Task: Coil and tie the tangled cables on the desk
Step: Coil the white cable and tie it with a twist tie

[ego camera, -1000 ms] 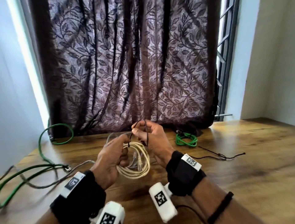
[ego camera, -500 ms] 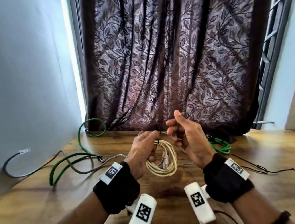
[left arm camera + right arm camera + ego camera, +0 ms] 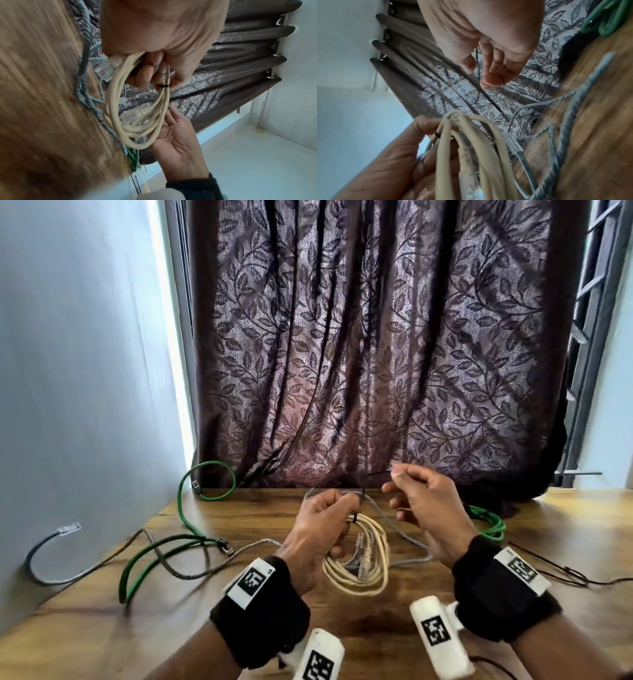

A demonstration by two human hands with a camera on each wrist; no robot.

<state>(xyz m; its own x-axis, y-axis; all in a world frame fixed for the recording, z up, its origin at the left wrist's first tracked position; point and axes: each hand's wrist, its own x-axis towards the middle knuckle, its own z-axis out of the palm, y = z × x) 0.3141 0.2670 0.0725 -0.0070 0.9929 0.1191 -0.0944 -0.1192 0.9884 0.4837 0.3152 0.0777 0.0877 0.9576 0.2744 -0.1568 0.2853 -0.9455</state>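
A cream network cable (image 3: 363,575) is wound into a coil and hangs over the wooden desk (image 3: 342,628). My left hand (image 3: 346,505) grips the top of the coil with curled fingers. A thin black tie (image 3: 356,519) rings the coil's strands just below that grip, and shows as a band (image 3: 164,86) in the left wrist view. My right hand (image 3: 394,477) is up and to the right of the coil and pinches the free end of the black tie (image 3: 477,67) between thumb and fingers. Clear plugs (image 3: 130,116) sit inside the coil.
A loose green cable (image 3: 154,553) and a grey braided cable (image 3: 191,571) sprawl over the desk's left side. A coiled green cable (image 3: 489,523) lies at the back right, with spare black ties (image 3: 565,573) beside it. A curtain (image 3: 376,354) hangs behind and a wall (image 3: 68,371) stands at the left.
My right hand let go of the tie near the coil, lifted with its fingers spread, and now pinches the tie's free end. My left hand kept its hold on the coil.
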